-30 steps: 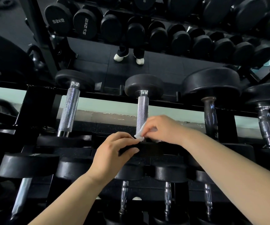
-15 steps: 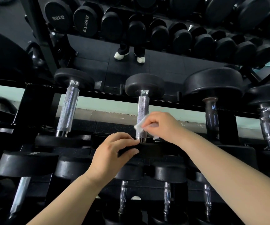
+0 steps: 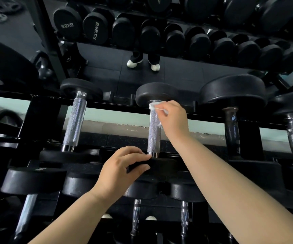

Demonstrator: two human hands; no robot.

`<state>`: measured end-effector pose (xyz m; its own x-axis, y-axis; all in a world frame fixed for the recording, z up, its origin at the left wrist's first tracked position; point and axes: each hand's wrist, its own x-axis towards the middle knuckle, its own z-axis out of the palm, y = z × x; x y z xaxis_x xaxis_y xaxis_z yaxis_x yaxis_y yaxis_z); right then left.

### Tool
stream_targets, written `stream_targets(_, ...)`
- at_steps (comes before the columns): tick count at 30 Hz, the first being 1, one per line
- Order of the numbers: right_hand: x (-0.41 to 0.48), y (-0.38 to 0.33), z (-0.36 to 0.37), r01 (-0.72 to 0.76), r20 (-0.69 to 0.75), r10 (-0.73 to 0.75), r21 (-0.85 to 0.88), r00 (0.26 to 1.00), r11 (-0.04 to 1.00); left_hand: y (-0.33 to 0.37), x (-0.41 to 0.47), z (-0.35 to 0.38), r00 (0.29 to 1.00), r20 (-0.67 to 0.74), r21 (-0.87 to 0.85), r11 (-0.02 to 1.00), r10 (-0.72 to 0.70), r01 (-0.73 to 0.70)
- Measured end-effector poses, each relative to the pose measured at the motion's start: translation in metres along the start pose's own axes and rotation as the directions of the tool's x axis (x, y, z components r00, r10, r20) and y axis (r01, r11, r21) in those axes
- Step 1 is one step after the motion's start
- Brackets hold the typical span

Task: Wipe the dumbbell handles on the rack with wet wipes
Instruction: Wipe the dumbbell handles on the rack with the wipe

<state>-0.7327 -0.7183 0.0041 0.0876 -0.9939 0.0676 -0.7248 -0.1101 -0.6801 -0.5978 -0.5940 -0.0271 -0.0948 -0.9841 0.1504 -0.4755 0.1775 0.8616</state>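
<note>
Low in the centre of the frame my left hand [image 3: 122,168] grips the rim of the dumbbell's near head [image 3: 161,166], fingers curled over it. From there the knurled handle [image 3: 154,132] runs straight up the frame, and my right hand [image 3: 173,118] pinches the wet wipe [image 3: 153,105] against its far end, just under the far head [image 3: 157,93], so I judge the next stroke runs down its length toward me. The rack [image 3: 43,117] holds more dumbbells on either side.
</note>
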Motion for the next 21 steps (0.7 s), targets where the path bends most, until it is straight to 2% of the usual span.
stream_targets(4,-0.015,0.005,-0.005,0.093,0.154,-0.085,-0.043,0.984,0.995,-0.002,0.0,0.002,1.0,-0.019,-0.01,1.0,0.008,-0.008)
stream_targets(5,-0.012,0.006,-0.005,0.089,0.137,-0.084,-0.033,0.987,0.995,-0.003,0.0,0.002,1.0,-0.022,-0.011,1.0,0.011,-0.011)
stream_targets(9,0.001,0.003,0.004,-0.028,-0.114,0.024,-0.038,0.993,0.999,-0.003,-0.001,0.002,1.0,-0.027,-0.027,1.0,0.008,-0.009)
stream_targets(12,-0.01,0.004,0.004,-0.001,-0.067,0.001,0.007,0.998,1.0,-0.004,-0.001,0.003,0.999,-0.035,-0.032,0.999,0.008,-0.009)
stream_targets(15,-0.015,0.006,-0.001,0.127,0.044,-0.126,-0.01,0.991,0.992,-0.005,-0.001,0.004,0.999,-0.035,-0.039,0.999,0.014,-0.015)
stream_targets(18,0.001,0.003,0.0,0.075,-0.024,-0.078,-0.109,0.997,0.991,-0.005,-0.001,0.004,1.0,-0.03,-0.051,0.999,0.007,-0.008)
stream_targets(21,-0.001,0.001,0.004,0.055,-0.031,-0.058,-0.09,0.998,0.994,-0.004,-0.001,0.004,1.0,-0.028,-0.054,0.999,0.001,-0.003)
